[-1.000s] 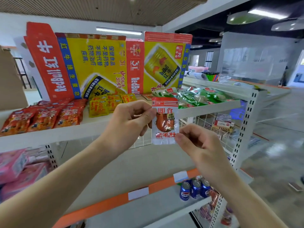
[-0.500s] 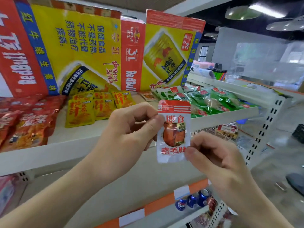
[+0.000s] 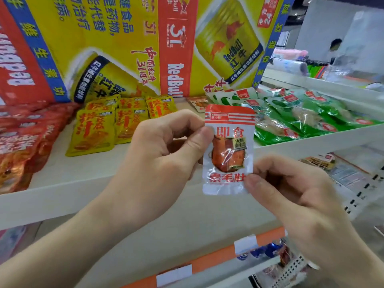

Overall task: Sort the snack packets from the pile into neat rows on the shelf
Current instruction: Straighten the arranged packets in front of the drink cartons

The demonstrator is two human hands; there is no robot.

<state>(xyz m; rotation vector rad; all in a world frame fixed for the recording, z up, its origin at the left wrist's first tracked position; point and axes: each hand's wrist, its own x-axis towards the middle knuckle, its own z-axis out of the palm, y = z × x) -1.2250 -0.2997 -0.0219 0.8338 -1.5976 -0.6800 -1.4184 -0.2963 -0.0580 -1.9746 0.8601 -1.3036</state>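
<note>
Held packet: a white-and-red snack packet (image 3: 228, 150) stands upright in the air in front of the shelf's front edge, between both hands, and does not lie on the shelf.
Left hand: the left hand (image 3: 158, 154) pinches the packet's left edge; its fingers (image 3: 195, 146) are clamped on it, thumb in front, the rest curled behind.
Right hand: the right hand (image 3: 291, 196) pinches the lower right corner, its fingers clamped there too.
Shelf: white shelf (image 3: 83, 188).
Yellow packets: yellow packets (image 3: 93, 132) lie flat in short rows behind the left hand.
Red packets: red packets (image 3: 25, 138) overlap at the shelf's left end.
Green packets: green packets (image 3: 291, 113) overlap on the right part.
Back: Red Bull cartons (image 3: 124, 48) stand behind the packets.
Below: an orange strip (image 3: 218, 260) edges the lower shelf, with blue cans (image 3: 268, 249) near it.
</note>
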